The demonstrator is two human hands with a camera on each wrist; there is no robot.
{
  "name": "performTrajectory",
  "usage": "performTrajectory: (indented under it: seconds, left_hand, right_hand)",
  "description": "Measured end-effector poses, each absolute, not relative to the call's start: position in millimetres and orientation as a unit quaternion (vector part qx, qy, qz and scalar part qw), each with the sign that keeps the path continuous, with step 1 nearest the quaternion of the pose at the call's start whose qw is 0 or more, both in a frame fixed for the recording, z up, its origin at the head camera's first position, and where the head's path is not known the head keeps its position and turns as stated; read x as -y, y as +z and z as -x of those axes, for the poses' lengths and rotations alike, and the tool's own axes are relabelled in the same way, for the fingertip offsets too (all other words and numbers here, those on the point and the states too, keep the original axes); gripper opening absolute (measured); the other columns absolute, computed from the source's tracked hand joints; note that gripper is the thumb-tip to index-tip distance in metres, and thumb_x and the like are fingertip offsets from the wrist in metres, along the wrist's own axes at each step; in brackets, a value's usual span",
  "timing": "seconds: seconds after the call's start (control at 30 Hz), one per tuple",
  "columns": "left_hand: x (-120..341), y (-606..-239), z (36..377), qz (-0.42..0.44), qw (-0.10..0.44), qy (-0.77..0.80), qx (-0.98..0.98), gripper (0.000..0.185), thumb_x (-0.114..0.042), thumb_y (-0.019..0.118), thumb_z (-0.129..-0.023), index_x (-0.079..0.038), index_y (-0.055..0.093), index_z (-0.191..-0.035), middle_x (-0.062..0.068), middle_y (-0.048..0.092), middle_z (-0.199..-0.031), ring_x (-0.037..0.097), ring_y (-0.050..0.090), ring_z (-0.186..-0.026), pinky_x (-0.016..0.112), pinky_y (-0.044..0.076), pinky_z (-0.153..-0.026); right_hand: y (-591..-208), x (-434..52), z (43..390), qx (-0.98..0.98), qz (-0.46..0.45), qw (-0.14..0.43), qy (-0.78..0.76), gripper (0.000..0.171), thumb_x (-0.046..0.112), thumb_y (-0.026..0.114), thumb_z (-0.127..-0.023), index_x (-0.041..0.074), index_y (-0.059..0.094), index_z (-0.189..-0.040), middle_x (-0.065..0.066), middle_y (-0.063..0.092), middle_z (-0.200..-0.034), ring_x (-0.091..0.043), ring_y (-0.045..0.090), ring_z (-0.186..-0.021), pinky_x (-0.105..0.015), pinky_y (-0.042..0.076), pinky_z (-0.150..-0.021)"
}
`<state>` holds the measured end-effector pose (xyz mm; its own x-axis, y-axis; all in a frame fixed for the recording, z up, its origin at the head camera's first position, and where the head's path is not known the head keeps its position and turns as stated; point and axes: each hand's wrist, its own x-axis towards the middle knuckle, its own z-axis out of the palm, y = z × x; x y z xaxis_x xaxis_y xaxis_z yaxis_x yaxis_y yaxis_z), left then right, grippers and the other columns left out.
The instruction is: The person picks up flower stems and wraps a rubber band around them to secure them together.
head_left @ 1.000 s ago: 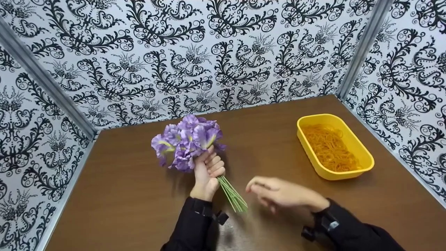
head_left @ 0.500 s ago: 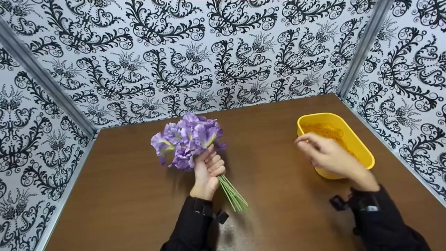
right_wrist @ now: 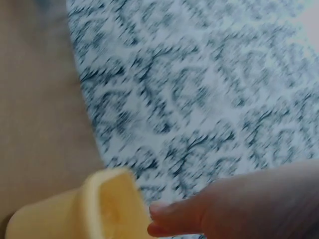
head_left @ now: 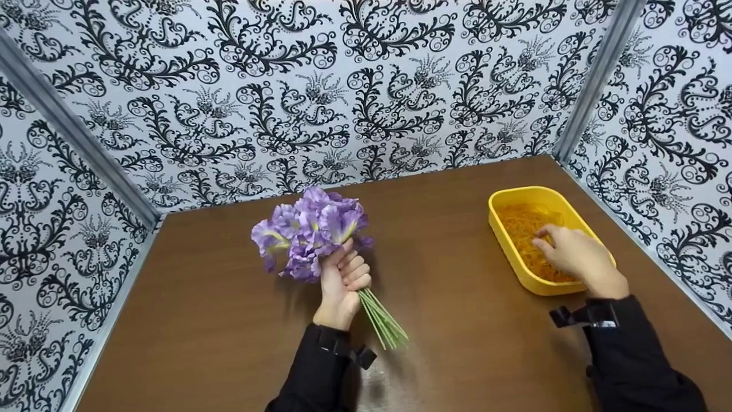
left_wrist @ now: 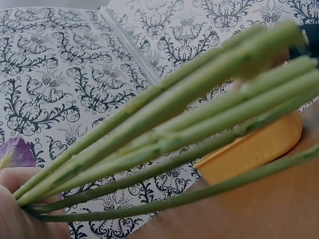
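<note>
Patterned black-and-white walls box in the brown worktop [head_left: 240,320] on three sides; my left hand [head_left: 342,283] sits near the middle of it, fingers curled tight round the green stems [head_left: 384,321] of a bunch of purple flowers [head_left: 311,230], the blooms pointing toward 11 o'clock and the cut ends fanning out toward 5 o'clock, lifted just off the surface as far as I can judge; in the left wrist view those stems [left_wrist: 164,134] cross the frame in a loose sheaf, not yet tied; over at 2 o'clock stands the yellow tub [head_left: 503,200], well apart from the bouquet, with a tangle of orange rubber bands [head_left: 523,223] lying in it; my right hand [head_left: 575,257] reaches into the tub from the near side, fingers bent down among the bands, though I cannot tell whether they have pinched one; the right wrist view is blurred and shows only a fingertip [right_wrist: 172,216] beside the tub's rim [right_wrist: 107,196]; I judge the step in hand to be fetching a band; the next move would call for separating a single band from the tangle and carrying it across to the stems below my left fist.
</note>
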<state>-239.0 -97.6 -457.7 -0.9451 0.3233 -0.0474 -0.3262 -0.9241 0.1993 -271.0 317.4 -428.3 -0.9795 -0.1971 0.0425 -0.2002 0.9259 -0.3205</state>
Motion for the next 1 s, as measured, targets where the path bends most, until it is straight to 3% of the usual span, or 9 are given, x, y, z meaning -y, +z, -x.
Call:
performTrajectory:
  seconds: [0.3,0.47,0.53,0.73,0.87,1.0]
  left_hand:
    - [96,-458,239,0.008,0.171,0.979,-0.108,0.047,-0.019,0.034,-0.107,-0.019,0.025,-0.061,-0.012,0.018,-0.054,0.0,0.01,-0.047,0.012,0.009,-0.041]
    - [97,-457,239,-0.002,0.176,0.979,-0.106,0.046,-0.018,0.033,-0.107,-0.02,0.022,-0.062,-0.012,0.018,-0.054,0.0,0.009,-0.047,0.012,0.008,-0.042]
    - [97,-457,239,-0.006,0.18,0.978,-0.103,0.045,-0.018,0.034,-0.106,-0.02,0.021,-0.063,-0.013,0.017,-0.055,0.0,0.009,-0.047,0.012,0.008,-0.042]
    - [98,-457,239,-0.009,0.184,0.978,-0.098,0.045,-0.018,0.034,-0.106,-0.02,0.02,-0.064,-0.013,0.016,-0.055,0.0,0.01,-0.047,0.011,0.007,-0.043]
    - [98,-456,239,-0.009,0.185,0.978,-0.1,0.045,-0.018,0.036,-0.106,-0.02,0.021,-0.064,-0.013,0.016,-0.056,0.0,0.01,-0.047,0.012,0.008,-0.042]
    - [99,-458,239,-0.016,0.186,0.977,-0.098,0.046,-0.015,0.049,-0.101,-0.02,0.021,-0.064,-0.013,0.015,-0.056,0.0,0.01,-0.048,0.012,0.008,-0.042]
  right_hand:
    - [-454,-327,280,0.987,-0.053,-0.061,0.142,0.042,0.021,0.051,-0.103,-0.001,0.052,-0.139,-0.039,0.051,-0.133,-0.061,0.051,-0.115,-0.071,0.046,-0.087]
    - [-459,-329,282,0.988,-0.049,-0.055,0.137,0.046,0.01,0.045,-0.098,0.002,0.051,-0.143,-0.041,0.053,-0.127,-0.051,0.061,-0.091,-0.059,0.051,-0.067]
    - [-461,-330,282,0.988,-0.047,-0.054,0.14,0.048,0.009,0.044,-0.097,0.002,0.05,-0.144,-0.042,0.052,-0.127,-0.049,0.061,-0.088,-0.057,0.05,-0.064]
    - [-463,-330,282,0.988,-0.047,-0.047,0.141,0.042,0.016,0.051,-0.102,0.001,0.055,-0.141,-0.04,0.05,-0.133,-0.063,0.053,-0.11,-0.068,0.048,-0.075]
    - [-463,-329,283,0.988,-0.047,-0.04,0.141,0.038,0.019,0.055,-0.102,0.001,0.06,-0.135,-0.038,0.053,-0.131,-0.063,0.051,-0.112,-0.071,0.046,-0.079]
    - [-462,-329,283,0.988,-0.039,-0.036,0.146,0.036,0.022,0.056,-0.102,0.002,0.063,-0.131,-0.038,0.056,-0.128,-0.063,0.052,-0.111,-0.071,0.046,-0.077]
